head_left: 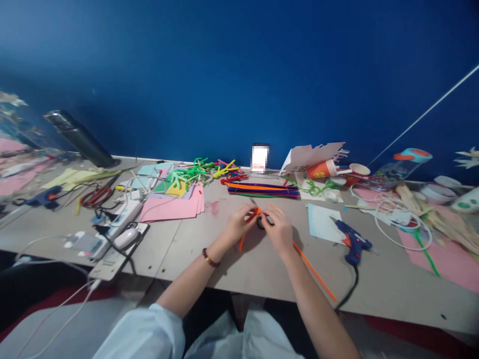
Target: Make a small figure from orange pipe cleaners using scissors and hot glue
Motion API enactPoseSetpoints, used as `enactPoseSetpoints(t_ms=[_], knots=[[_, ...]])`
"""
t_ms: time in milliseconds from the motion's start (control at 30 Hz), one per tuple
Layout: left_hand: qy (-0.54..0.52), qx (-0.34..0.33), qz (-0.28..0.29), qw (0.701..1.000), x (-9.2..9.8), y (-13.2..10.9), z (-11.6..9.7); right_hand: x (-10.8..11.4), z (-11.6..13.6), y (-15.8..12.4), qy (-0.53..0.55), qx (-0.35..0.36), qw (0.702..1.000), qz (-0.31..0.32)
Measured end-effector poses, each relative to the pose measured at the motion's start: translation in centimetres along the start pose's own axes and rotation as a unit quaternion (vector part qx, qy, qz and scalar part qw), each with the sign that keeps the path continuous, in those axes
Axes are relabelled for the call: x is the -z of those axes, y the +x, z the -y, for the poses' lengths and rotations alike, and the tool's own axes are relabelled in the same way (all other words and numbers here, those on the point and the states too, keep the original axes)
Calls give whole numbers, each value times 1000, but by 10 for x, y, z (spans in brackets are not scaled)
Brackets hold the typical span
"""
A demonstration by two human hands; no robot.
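Both hands meet over the middle of the desk, fingertips pinched together around an orange pipe cleaner (258,211) that is bunched between them. My left hand (238,222) is closed on it, and a short orange end pokes out below the fingers. My right hand (278,227) pinches it from the other side. Farther right, a long orange length (315,271) runs out from under my right wrist toward the front edge; whether it joins the held piece is hidden. Scissors (260,223) with dark handles show just under my fingers, mostly covered.
Behind my hands lies a bundle of coloured pipe cleaners (262,189). A blue glue gun (354,240) rests to the right by a pale blue sheet (322,222). Pink paper (170,207), green twisted pieces (194,173) and a power strip (121,219) are leftward. A phone (259,158) stands at the wall.
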State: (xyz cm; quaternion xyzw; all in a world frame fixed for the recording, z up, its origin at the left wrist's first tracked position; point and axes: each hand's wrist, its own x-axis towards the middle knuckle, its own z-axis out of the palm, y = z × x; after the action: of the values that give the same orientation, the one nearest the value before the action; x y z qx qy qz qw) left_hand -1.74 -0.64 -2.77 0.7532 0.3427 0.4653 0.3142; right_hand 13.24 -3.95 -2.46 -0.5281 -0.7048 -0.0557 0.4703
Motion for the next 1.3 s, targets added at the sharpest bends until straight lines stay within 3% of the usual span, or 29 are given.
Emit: enactPoseSetpoints(t_ms=[267,433,533,633,733,867,1000,1100,1200,1300], knots=[[-17,-16,-3,1000,-1,0,-6,3,3,0,-12,0,1000,4],[-30,-24,-9,999,-2,-2,-5,1,6,-1,99,-105,989,-7],[-55,11,-8,998,-2,-1,-7,4,5,2,211,-231,950,-24],[-109,81,-10,991,0,1,-10,9,-3,7,307,-348,881,-95],[-191,146,-17,971,1,5,-11,11,-16,11,379,-407,813,-173],[-279,194,-31,940,3,9,-11,13,-32,12,472,-443,739,-189],[-332,204,-36,920,5,10,-13,16,-40,12,488,-474,707,-192],[-359,214,-43,908,7,11,-16,20,-46,12,468,-496,694,-232],[-394,232,-42,889,8,12,-20,22,-55,9,433,-499,692,-291],[-424,250,-32,870,10,12,-22,21,-63,6,398,-503,703,-307]])
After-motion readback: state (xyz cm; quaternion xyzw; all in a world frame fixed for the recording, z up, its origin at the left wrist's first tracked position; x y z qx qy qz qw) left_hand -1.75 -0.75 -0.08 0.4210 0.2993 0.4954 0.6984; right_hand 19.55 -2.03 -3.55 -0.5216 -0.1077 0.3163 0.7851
